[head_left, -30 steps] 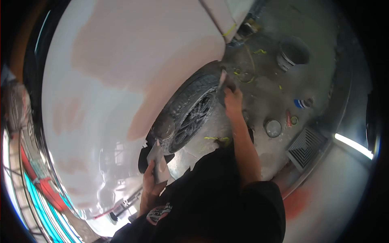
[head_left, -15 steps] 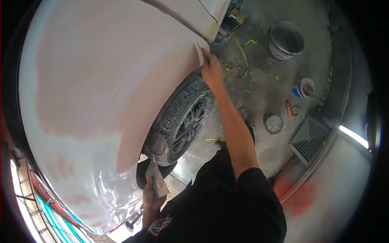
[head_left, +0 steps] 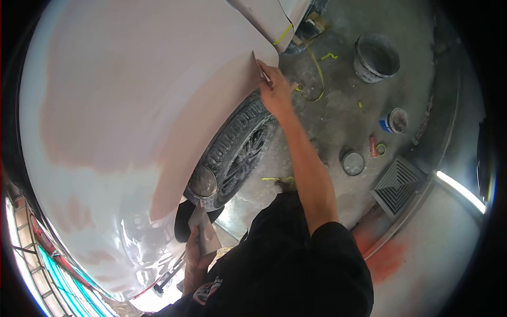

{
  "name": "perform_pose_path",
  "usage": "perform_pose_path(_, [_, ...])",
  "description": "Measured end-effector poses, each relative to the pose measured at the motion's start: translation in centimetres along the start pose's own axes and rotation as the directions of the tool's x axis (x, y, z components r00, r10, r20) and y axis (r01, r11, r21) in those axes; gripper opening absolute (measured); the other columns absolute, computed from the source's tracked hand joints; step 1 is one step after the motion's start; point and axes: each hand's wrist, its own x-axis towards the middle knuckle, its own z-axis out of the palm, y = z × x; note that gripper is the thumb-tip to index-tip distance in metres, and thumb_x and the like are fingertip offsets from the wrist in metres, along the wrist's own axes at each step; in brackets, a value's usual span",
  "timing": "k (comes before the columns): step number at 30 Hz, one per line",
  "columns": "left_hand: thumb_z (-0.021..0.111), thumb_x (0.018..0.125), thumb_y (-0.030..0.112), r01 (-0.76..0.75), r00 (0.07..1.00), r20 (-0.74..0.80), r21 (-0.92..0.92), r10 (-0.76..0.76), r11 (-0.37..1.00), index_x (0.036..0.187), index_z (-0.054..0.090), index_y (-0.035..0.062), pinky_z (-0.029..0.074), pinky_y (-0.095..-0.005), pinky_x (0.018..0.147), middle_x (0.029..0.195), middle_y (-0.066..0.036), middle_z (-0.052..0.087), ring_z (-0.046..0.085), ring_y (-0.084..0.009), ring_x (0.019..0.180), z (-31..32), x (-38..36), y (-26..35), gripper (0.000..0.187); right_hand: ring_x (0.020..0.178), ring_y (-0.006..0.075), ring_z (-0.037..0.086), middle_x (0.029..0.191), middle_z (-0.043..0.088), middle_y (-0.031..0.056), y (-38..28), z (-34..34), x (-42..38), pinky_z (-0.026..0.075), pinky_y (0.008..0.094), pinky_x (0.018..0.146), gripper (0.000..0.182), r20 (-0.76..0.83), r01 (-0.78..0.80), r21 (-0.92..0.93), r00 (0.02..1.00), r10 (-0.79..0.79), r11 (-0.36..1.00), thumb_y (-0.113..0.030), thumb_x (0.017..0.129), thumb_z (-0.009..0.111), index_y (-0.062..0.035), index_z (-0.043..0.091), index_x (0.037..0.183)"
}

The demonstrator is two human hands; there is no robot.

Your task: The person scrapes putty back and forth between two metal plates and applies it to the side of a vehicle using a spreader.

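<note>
My right hand (head_left: 275, 91) grips a thin, flat putty spreader (head_left: 258, 65) that appears almost edge-on at the fender's wheel-arch edge. The pale car fender (head_left: 132, 90) has pinkish and whitish matte patches and turns glossy toward the bumper. Low in the view, my left hand (head_left: 195, 256) is closed on a flat, grey-beige putty knife (head_left: 205, 232), its broad end pointing toward me. Just above that knife, a round grey disc (head_left: 202, 180) overlaps the dusty tire (head_left: 224, 142). Fingers on the far side of both tools are hidden.
On the concrete floor stand a large bucket (head_left: 376, 57), a blue-sided can (head_left: 394, 121) and a round tin (head_left: 353, 162). A red tube (head_left: 373, 146) lies by a tape roll (head_left: 381, 150). Beyond are a floor grate (head_left: 397, 186) and a glowing tube light (head_left: 460, 191).
My right hand has turned the spreader from showing its face to nearly edge-on, staying near the arch edge. My left hand keeps its knife; the whole view has shifted slightly.
</note>
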Motion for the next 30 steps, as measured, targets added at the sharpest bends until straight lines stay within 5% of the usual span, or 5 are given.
perform_pose_path(16, [0.057, 0.100, 0.034, -0.055, 0.955, 0.293, 0.038, 0.041, 0.998, 0.122, 0.059, 0.0096, 0.055, -0.0316, 0.085, 0.109, -0.003, 0.069, 0.067, -0.0168, 0.098, -2.4, 0.2, 0.7, 0.033, 0.118, 0.0313, 0.056, 0.122, 0.056, 0.0112, -14.9, 2.4, -16.0, -0.001, 0.0817, 0.103, 0.054, 0.030, 0.231, 0.019, 0.972, -0.232, 0.973, -0.006, 0.085, 0.060, -0.0165, 0.055, 0.138])
perform_pose_path(19, [0.053, 0.101, 0.035, -0.100, 0.928, 0.366, 0.061, 0.071, 0.993, 0.128, 0.056, 0.0086, 0.052, -0.0351, 0.094, 0.116, -0.006, 0.067, 0.065, -0.0196, 0.106, -0.8, 0.3, 0.4, 0.038, 0.117, 0.0310, 0.056, 0.122, 0.056, 0.0140, -16.1, 0.8, -18.2, 0.005, 0.0823, 0.102, 0.054, 0.181, 0.341, 0.057, 0.921, -0.345, 0.938, -0.001, 0.086, 0.055, -0.0157, 0.055, 0.138])
perform_pose_path(23, [0.051, 0.102, 0.032, -0.082, 0.865, 0.499, 0.045, 0.049, 0.996, 0.134, 0.052, 0.0072, 0.049, -0.0393, 0.099, 0.121, -0.008, 0.065, 0.062, -0.0230, 0.113, 3.2, 1.4, 1.1, 0.040, 0.114, 0.0326, 0.057, 0.125, 0.058, 0.0154, -12.9, -6.2, -18.8, 0.023, 0.0673, 0.109, 0.053, 0.356, 0.300, 0.093, 0.880, -0.313, 0.949, 0.007, 0.087, 0.051, -0.0103, 0.057, 0.136])
perform_pose_path(25, [0.054, 0.101, 0.029, -0.034, 0.820, 0.572, 0.083, -0.020, 0.996, 0.136, 0.051, 0.0061, 0.050, -0.0426, 0.099, 0.123, -0.010, 0.064, 0.063, -0.0252, 0.113, 5.3, 1.8, 2.3, 0.042, 0.113, 0.0339, 0.058, 0.123, 0.060, 0.0158, -10.5, -10.9, -19.1, 0.035, 0.0504, 0.110, 0.050, 0.319, 0.144, 0.063, 0.935, -0.157, 0.987, 0.009, 0.085, 0.050, -0.0074, 0.061, 0.131])
perform_pose_path(30, [0.055, 0.101, 0.028, 0.087, 0.830, 0.513, 0.269, -0.220, 0.959, 0.136, 0.051, 0.0050, 0.052, -0.0442, 0.097, 0.124, -0.013, 0.065, 0.065, -0.0270, 0.111, 9.6, 3.5, 3.4, 0.042, 0.104, 0.0354, 0.062, 0.116, 0.063, 0.0182, -6.6, -18.8, -20.5, 0.048, 0.0357, 0.091, 0.045, 0.370, 0.213, -0.162, 0.918, -0.141, 0.964, 0.009, 0.087, 0.051, -0.0043, 0.063, 0.128])
